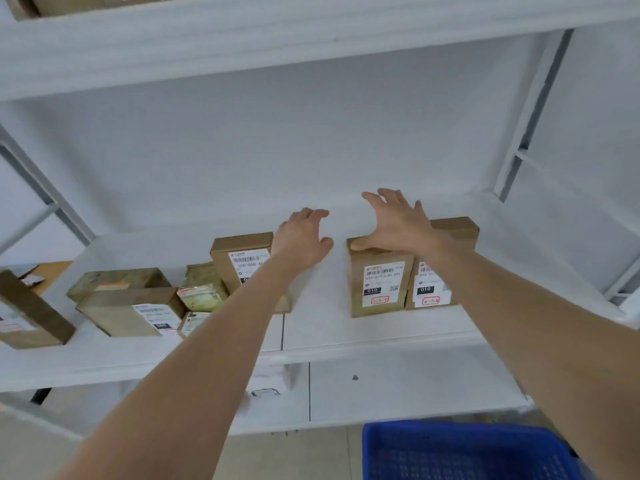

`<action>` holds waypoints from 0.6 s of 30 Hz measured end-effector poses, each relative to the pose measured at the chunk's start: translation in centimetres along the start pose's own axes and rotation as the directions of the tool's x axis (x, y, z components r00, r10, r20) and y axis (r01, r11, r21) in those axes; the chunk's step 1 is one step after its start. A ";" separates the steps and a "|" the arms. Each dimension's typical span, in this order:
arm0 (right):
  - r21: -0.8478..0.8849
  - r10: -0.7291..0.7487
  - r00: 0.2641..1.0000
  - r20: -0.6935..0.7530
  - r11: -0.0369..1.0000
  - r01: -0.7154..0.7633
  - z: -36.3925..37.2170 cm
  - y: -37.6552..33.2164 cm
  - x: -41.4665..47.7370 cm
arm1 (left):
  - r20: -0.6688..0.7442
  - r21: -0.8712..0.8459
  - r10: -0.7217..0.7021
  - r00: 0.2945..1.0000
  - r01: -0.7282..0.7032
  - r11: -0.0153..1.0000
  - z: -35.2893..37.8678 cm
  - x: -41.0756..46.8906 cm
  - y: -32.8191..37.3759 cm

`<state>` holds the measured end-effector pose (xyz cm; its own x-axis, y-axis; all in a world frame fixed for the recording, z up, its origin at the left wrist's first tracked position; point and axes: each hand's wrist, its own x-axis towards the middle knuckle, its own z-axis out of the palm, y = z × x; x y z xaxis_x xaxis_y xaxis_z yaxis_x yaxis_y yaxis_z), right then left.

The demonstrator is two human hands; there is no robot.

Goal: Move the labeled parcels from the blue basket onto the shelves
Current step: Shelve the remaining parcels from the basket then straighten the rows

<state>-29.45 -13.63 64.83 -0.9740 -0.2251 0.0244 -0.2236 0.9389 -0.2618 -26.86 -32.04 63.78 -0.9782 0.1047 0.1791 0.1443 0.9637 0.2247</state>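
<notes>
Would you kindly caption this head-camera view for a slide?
Right hand touches an upright labeled parcel on the white shelf, left hand open beside it, blue basket below.

upright brown parcel [377, 282] marked 010 in a black box under a line starting 010-070, neighbouring parcel [429, 289] also marked 010 in black, parcel further left [239, 252] printed 060-06B, red-framed tags [380, 300] too blurred to read

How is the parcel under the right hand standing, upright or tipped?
Upright: the parcel stands on end on the shelf, label facing out, right hand touching its top.
</notes>
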 end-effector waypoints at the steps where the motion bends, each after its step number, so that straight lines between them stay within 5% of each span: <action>1: 0.038 -0.046 0.998 -0.045 0.998 0.047 0.5 -2.2 0.5 | -0.034 0.008 -0.048 0.998 0.048 0.999 -0.5 -0.3 -1.7; 9: 0.060 -0.216 0.970 0.106 0.976 0.211 7.9 -15.1 4.8 | 0.069 0.128 -0.303 0.951 0.292 0.948 -1.2 -1.5 -13.7; 18: -0.206 -0.155 0.981 0.120 0.962 0.177 7.0 -14.2 5.5 | 0.167 -0.070 -0.135 0.977 0.148 0.987 -0.3 -0.2 -13.8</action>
<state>-31.36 -30.06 61.94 -0.9162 -0.3973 -0.0517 -0.3951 0.9173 -0.0490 -28.56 -45.44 60.92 -0.9998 0.0135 -0.0151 0.0081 0.9489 0.3154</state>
